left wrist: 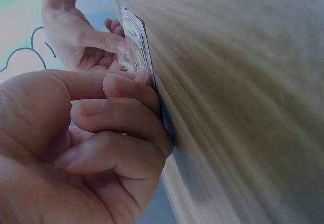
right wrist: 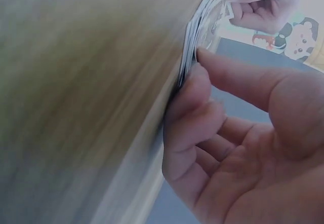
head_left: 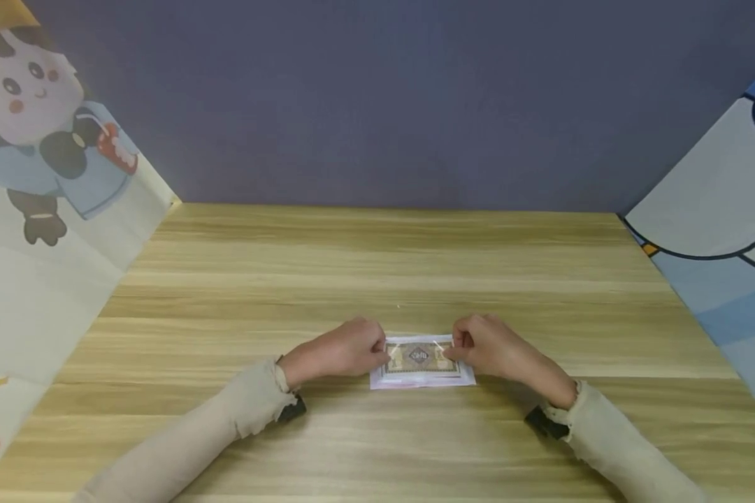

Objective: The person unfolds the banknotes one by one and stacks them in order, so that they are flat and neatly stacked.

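A flat rectangular packet (head_left: pixel 419 357) lies on or just above the wooden table, below the middle of the head view. It has a shiny clear front, a pale border and a tan printed panel with a dark diamond emblem. My left hand (head_left: pixel 351 347) pinches its left end between thumb and fingers. At the opposite end, my right hand (head_left: pixel 492 349) pinches the packet the same way. Both wrist views show the packet edge-on, as several thin layers (left wrist: pixel 135 41) close to the tabletop. What it contains cannot be told.
The wood-grain table (head_left: pixel 377 265) stretches out on all sides of the hands. A dark blue-grey panel (head_left: pixel 390 105) rises at its far edge. Printed cartoon panels flank it, one on the left (head_left: pixel 56 279) and one on the right (head_left: pixel 717 188).
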Demonstrator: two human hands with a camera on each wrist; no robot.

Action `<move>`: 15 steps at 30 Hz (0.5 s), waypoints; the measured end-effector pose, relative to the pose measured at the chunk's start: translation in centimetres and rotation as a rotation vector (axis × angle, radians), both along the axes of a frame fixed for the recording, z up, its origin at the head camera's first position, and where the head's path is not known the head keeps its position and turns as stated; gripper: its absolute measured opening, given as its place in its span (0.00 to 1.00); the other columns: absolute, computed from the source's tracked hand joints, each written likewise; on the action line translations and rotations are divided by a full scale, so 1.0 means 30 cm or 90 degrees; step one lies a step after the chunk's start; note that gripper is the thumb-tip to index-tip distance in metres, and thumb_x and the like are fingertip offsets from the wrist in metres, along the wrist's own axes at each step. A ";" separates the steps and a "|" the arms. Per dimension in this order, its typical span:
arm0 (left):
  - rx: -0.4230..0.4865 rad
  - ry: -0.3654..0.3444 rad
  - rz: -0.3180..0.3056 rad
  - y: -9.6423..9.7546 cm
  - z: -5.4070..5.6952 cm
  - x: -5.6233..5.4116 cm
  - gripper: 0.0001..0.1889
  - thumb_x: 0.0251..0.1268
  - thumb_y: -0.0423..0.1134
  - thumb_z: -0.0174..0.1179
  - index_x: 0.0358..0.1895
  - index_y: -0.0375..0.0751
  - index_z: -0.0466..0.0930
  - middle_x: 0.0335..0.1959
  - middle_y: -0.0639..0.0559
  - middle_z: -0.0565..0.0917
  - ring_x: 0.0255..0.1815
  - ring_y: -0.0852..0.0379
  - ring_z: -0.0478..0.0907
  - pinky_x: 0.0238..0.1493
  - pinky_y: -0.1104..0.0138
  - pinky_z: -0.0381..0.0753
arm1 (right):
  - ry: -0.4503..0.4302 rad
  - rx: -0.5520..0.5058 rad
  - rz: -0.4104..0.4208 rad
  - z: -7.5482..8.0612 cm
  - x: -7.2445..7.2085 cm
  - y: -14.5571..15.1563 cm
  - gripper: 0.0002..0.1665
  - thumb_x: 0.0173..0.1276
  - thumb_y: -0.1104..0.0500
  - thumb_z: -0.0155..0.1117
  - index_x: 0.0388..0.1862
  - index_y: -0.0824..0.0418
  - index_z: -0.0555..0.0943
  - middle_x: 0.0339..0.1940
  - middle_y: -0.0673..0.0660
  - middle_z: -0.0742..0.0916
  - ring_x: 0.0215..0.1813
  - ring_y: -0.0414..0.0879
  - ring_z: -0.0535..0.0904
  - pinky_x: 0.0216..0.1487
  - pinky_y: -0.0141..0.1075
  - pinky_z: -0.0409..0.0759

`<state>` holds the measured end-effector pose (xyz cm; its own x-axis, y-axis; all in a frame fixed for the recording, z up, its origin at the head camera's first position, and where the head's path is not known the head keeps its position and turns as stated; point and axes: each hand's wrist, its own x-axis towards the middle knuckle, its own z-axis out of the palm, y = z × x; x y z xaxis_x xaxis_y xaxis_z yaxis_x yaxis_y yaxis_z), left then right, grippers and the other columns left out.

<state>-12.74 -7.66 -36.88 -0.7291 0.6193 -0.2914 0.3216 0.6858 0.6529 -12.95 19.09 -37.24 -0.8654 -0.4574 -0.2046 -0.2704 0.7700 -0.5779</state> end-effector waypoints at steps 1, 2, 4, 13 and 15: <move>-0.004 -0.003 0.002 0.000 -0.002 0.000 0.22 0.70 0.36 0.60 0.15 0.47 0.68 0.10 0.61 0.63 0.11 0.66 0.57 0.13 0.77 0.59 | -0.004 -0.002 0.001 -0.002 -0.002 0.003 0.16 0.66 0.57 0.71 0.21 0.56 0.76 0.17 0.47 0.76 0.19 0.39 0.67 0.23 0.32 0.68; -0.007 -0.004 0.003 0.001 -0.005 -0.001 0.23 0.71 0.37 0.60 0.14 0.47 0.66 0.09 0.62 0.61 0.10 0.66 0.56 0.12 0.77 0.58 | -0.006 -0.003 0.001 -0.004 -0.004 0.005 0.16 0.66 0.57 0.71 0.21 0.56 0.76 0.16 0.47 0.76 0.19 0.39 0.66 0.23 0.32 0.67; -0.010 -0.002 0.004 0.002 -0.010 -0.002 0.25 0.71 0.37 0.60 0.12 0.49 0.63 0.08 0.63 0.59 0.09 0.66 0.55 0.12 0.77 0.56 | -0.012 -0.007 0.002 -0.010 -0.007 0.011 0.17 0.65 0.56 0.71 0.21 0.56 0.75 0.16 0.47 0.75 0.19 0.39 0.66 0.23 0.32 0.67; 0.001 -0.027 -0.013 -0.006 -0.022 -0.009 0.24 0.72 0.37 0.58 0.13 0.47 0.66 0.07 0.61 0.62 0.09 0.66 0.56 0.12 0.76 0.58 | -0.081 -0.090 0.031 -0.041 -0.031 0.042 0.17 0.68 0.55 0.69 0.23 0.60 0.76 0.15 0.48 0.74 0.17 0.38 0.66 0.21 0.31 0.68; 0.010 -0.048 -0.017 -0.016 -0.017 -0.012 0.22 0.73 0.36 0.56 0.15 0.45 0.68 0.08 0.59 0.66 0.09 0.64 0.60 0.13 0.76 0.62 | -0.129 -0.134 0.039 -0.044 -0.045 0.052 0.18 0.68 0.55 0.69 0.24 0.63 0.76 0.14 0.50 0.75 0.17 0.39 0.68 0.20 0.31 0.69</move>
<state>-13.09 -8.13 -37.39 -0.6885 0.6431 -0.3351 0.2894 0.6674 0.6862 -14.30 20.64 -38.57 -0.7860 -0.5584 -0.2652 -0.1759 0.6132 -0.7701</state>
